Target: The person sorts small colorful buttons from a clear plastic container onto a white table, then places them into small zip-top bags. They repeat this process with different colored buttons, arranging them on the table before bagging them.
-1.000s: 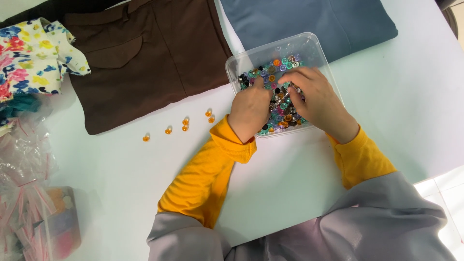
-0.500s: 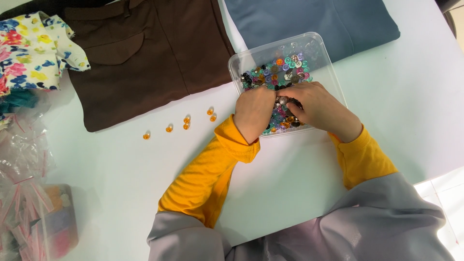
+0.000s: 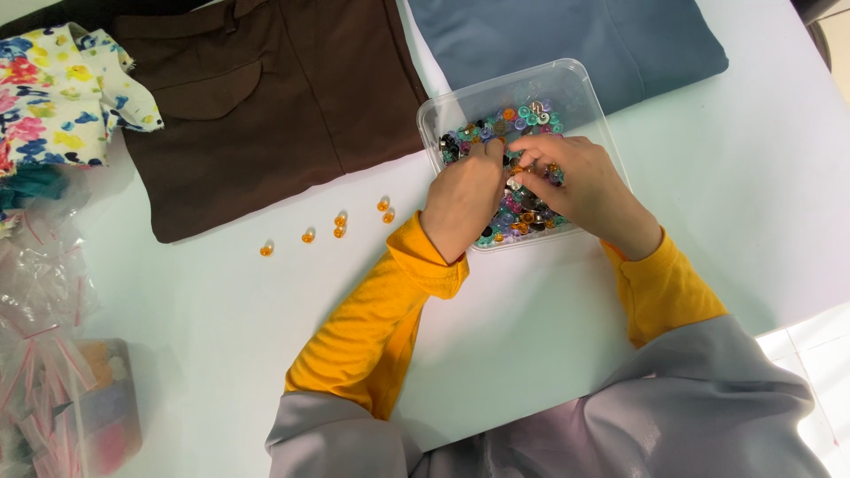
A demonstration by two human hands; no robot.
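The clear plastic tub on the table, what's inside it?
The clear plastic tub holds many small mixed-colour beads. The left hand and right hand reach in, covering the beads beneath them.

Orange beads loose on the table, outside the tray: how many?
5, in a rough row below the brown garment, two stacked, and a close group that may hide another.
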